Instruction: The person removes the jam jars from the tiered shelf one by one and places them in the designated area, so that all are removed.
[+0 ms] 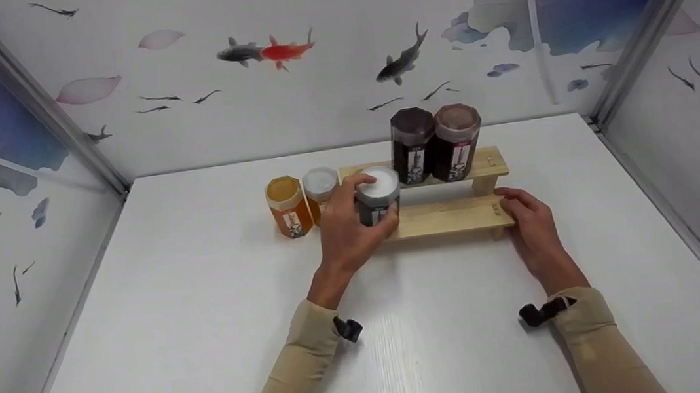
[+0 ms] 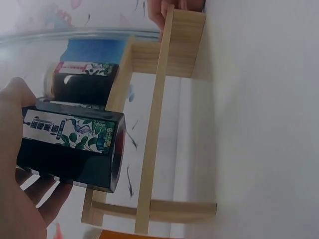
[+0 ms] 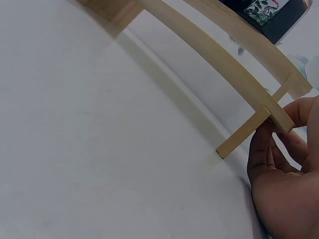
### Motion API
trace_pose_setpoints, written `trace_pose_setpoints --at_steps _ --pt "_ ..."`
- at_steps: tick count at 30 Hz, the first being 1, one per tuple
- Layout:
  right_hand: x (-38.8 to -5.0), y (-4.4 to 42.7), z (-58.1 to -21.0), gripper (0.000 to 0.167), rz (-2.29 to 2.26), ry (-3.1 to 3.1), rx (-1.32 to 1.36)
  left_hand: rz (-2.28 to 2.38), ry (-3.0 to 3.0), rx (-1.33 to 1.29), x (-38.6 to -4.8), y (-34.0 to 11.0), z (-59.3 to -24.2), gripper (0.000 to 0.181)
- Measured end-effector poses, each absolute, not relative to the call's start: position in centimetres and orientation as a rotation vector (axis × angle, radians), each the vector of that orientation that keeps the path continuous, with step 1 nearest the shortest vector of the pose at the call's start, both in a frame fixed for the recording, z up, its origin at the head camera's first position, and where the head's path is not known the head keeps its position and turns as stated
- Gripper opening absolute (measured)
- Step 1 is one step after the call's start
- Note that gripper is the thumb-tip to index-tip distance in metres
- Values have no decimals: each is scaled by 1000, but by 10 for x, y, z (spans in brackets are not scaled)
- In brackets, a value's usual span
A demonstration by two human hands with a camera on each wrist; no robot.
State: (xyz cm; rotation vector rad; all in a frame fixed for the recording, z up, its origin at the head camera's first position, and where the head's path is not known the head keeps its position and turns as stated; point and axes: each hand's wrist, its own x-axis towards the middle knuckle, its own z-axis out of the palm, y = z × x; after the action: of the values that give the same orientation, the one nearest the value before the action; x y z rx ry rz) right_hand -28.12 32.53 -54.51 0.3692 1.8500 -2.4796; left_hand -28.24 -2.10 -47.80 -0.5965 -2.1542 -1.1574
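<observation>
My left hand (image 1: 351,236) grips a dark octagonal jar (image 2: 70,147) with a pale lid, its fingers and thumb around the jar's sides. In the left wrist view the jar's base stands apart from the front board of a two-step wooden rack (image 1: 445,218). At the rack's right end my right hand (image 1: 535,228) pinches the lower board between thumb and fingers, plainest in the right wrist view. Two dark jars, one jar (image 1: 413,146) beside another jar (image 1: 459,141), stand upright on the upper step.
Left of the rack, an amber jar (image 1: 289,209) stands on the white table (image 1: 209,344). Next to it is a second amber jar with a pale lid (image 1: 321,183), partly hidden by my left hand. Printed panels (image 1: 325,94) with fish enclose the table's back and sides.
</observation>
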Motion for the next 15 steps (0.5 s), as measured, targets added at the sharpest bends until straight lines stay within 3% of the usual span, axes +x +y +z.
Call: trace_pose_setpoints --at_steps 15 --pt "-283 323 -545 44 -2470 1860 378 -1117 -2157 -408 -291 -87 -482 56"
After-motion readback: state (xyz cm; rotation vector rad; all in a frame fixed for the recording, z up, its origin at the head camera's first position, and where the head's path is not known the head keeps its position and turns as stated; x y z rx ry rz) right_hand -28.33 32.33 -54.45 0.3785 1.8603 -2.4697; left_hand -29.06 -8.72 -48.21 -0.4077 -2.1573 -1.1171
